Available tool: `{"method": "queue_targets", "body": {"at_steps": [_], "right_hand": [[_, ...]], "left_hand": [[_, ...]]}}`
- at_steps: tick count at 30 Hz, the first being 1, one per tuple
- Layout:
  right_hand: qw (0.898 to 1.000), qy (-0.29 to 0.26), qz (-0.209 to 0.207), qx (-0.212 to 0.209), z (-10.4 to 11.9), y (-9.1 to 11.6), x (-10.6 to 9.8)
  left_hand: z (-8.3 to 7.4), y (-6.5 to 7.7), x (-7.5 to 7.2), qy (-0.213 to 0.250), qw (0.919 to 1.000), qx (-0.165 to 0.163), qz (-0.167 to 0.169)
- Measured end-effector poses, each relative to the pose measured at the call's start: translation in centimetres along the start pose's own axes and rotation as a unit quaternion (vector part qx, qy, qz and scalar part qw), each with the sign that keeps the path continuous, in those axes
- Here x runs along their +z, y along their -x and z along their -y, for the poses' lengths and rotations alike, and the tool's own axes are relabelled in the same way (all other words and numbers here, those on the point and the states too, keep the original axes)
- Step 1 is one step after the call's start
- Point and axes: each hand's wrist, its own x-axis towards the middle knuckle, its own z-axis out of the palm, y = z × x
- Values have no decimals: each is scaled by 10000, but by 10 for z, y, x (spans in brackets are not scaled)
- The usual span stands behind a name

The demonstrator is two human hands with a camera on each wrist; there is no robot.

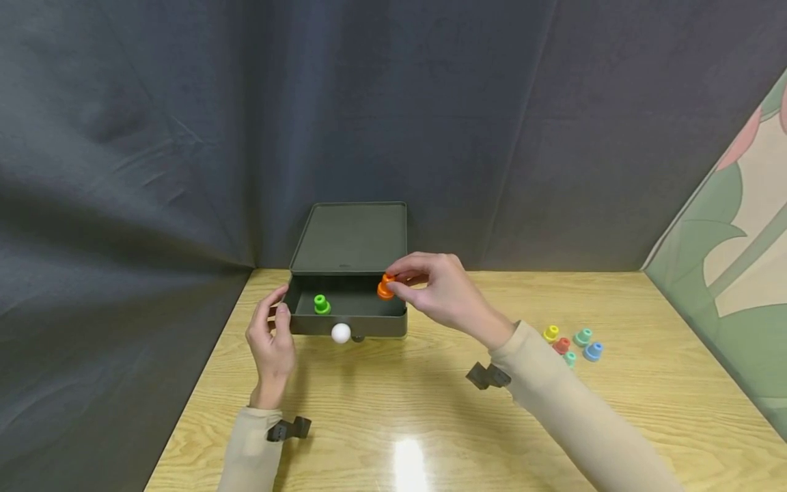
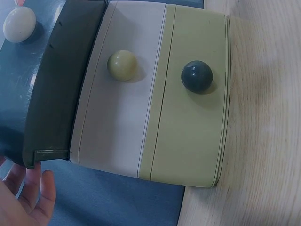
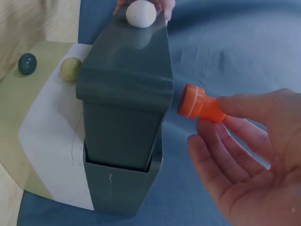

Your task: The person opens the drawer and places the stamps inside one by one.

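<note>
A small cabinet (image 1: 353,236) stands against the back curtain, its dark grey top drawer (image 1: 381,326) pulled out toward me. My left hand (image 1: 270,342) holds the drawer's left side near the front corner, thumb and fingertips at the edge. Between thumb and fingers, my right hand (image 1: 439,290) pinches an orange stepped peg (image 3: 202,103) by its narrow end, wide base downward in the head view. The peg is over the right part of the drawer. A bright green peg (image 1: 322,305) of the same shape stands inside on the left. A white round knob (image 1: 341,333) marks the drawer front.
Below are a white drawer (image 2: 113,117) and a pale green drawer (image 2: 188,141), both pushed in, with round knobs. On the table to the right sit several pegs, among them a yellow one (image 1: 551,333), a red one (image 1: 562,345) and a blue one (image 1: 593,351).
</note>
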Motion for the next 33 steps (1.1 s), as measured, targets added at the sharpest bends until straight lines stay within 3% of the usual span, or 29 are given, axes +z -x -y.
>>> {"method": "queue_targets", "body": {"at_steps": [7, 21, 28, 33], "right_hand": [[9993, -20, 336, 140, -3, -8, 8], [9943, 302, 921, 441, -5, -25, 27], [9916, 359, 1103, 581, -6, -31, 36], [9901, 369, 1243, 542, -7, -36, 40]], "left_hand": [[-1, 0, 1, 17, 10000, 84, -1], [2, -1, -1, -44, 10000, -56, 34], [0, 0, 1, 10, 9998, 160, -106], [0, -1, 1, 51, 9999, 101, -42]]}}
